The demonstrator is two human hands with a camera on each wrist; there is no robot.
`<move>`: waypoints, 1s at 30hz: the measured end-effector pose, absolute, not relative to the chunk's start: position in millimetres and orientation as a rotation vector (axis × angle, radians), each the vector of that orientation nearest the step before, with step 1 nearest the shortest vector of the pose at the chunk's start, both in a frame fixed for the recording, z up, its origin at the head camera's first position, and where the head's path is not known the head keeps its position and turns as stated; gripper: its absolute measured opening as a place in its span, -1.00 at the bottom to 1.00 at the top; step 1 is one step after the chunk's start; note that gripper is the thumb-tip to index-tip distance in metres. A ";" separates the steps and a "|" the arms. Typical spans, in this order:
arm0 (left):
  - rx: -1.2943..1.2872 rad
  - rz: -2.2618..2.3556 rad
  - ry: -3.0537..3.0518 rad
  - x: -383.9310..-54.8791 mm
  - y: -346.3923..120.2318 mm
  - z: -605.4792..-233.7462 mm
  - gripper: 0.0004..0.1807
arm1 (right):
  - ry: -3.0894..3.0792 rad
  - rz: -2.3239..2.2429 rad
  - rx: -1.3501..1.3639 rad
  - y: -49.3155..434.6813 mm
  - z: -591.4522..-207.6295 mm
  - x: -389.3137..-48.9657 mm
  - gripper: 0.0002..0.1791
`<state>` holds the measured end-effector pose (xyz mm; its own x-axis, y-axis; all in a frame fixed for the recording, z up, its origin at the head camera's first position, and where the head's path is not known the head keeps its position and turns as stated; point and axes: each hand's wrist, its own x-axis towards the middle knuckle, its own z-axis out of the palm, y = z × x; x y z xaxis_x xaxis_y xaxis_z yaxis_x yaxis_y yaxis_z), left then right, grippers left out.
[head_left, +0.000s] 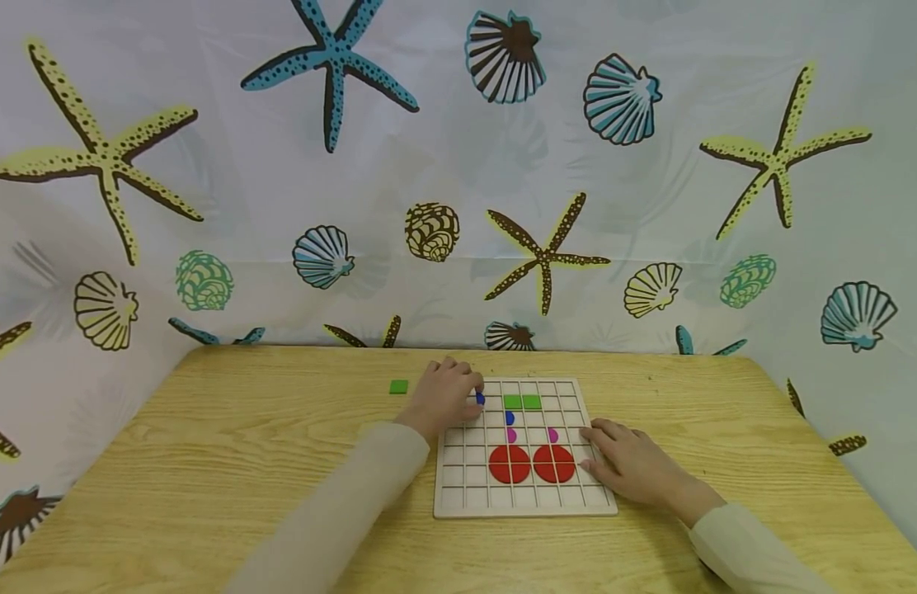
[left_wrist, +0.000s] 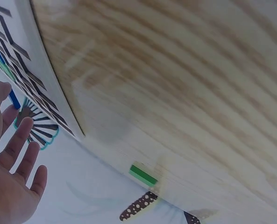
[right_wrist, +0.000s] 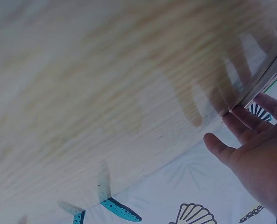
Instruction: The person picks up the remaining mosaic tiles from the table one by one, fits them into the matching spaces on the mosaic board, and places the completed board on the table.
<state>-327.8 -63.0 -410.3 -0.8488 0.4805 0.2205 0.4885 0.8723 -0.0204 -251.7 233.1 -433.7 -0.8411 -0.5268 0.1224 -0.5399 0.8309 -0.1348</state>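
My left hand [head_left: 445, 398] pinches a small blue piece [head_left: 480, 399] over the upper left of a white gridded board [head_left: 525, 516]. In the left wrist view the blue piece [left_wrist: 14, 99] shows as a thin edge at the thumb and a fingertip. My right hand [head_left: 631, 464] rests with its fingers extended at the board's right edge. On the grid lie two green squares [head_left: 513, 402], another blue half-round piece [head_left: 510, 418], two pink half-round pieces [head_left: 511, 436] and two large red rounds [head_left: 510, 464], each crossed by grid lines.
A single green square [head_left: 399, 387] lies on the wooden table [head_left: 228, 462], left of the board and near the back. Behind the table's far edge hangs a white curtain [head_left: 429, 165] printed with starfish and shells, which also covers both sides.
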 end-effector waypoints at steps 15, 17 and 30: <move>-0.841 -0.132 -2.822 -320.8 -30.2 -412.9 -0.77 | -2.929 0.268 0.851 233.6 -435.4 -251.8 -0.47; -0.851 -0.139 -2.821 -318.5 -26.0 -410.9 -0.77 | -2.931 0.269 0.851 233.5 -435.0 -252.1 -0.47; -0.855 -0.133 -2.855 -312.4 2.3 -406.3 -0.76 | -2.947 0.269 0.842 233.0 -433.8 -252.8 -0.48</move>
